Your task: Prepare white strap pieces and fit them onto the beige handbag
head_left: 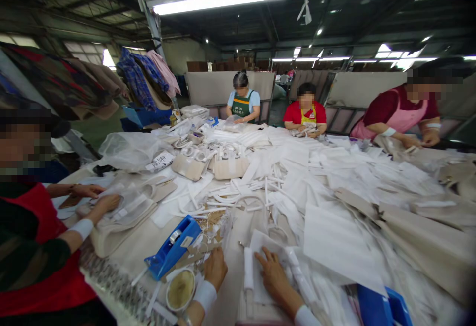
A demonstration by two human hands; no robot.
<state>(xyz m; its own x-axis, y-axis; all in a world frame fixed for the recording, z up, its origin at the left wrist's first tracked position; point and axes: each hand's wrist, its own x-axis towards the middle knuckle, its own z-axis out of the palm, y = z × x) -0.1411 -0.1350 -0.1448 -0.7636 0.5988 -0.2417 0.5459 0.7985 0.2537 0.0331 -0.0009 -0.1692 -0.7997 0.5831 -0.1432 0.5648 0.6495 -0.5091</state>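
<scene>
Toward the bottom centre, my left hand (pixel 215 268) is closed beside a round tub (pixel 180 289) of yellowish stuff; whatever its curled fingers may hold is hidden. My right hand (pixel 273 274) lies with fingers spread on a white sheet (pixel 260 249) over a pale bag. White-wrapped strips run along both sides of that sheet. A blue tape dispenser (pixel 174 246) stands left of my left hand, with a roll of clear tape in it. A clear, looped handle (pixel 247 202) lies beyond my hands.
A person's hands (pixel 107 202) work on a wrapped bag at the left. Three other people sit or stand across the table. White sheets (pixel 334 246) and strips cover the right side. Another blue dispenser (pixel 383 306) is at lower right. Packed beige bags (pixel 230 167) lie beyond.
</scene>
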